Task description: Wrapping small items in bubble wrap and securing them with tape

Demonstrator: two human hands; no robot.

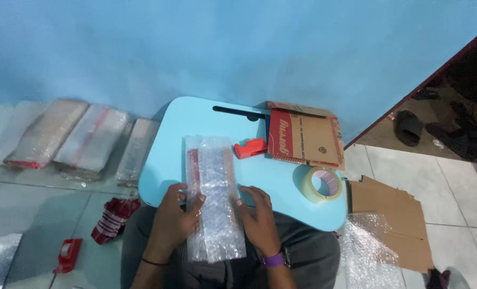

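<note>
A long package wrapped in clear bubble wrap (213,187), with red showing along its left edge, lies lengthwise on a light blue lap table (168,144) and overhangs its near edge. My left hand (175,217) grips the package's left side with fingers curled over it. My right hand (258,219), with a purple wristband, presses flat against the package's right side. A red tape cutter (249,148), a flattened brown and red cardboard box (302,134) and a roll of clear tape (322,183) lie on the table to the right.
Three bubble-wrapped packages (83,136) rest on the tiled floor at left. A red tape dispenser (67,256) and a red-white striped cloth (112,217) sit lower left. Flat cardboard (393,214) and loose bubble wrap (367,251) lie at right. A blue wall is behind; a sandal (408,127) lies beyond the doorway.
</note>
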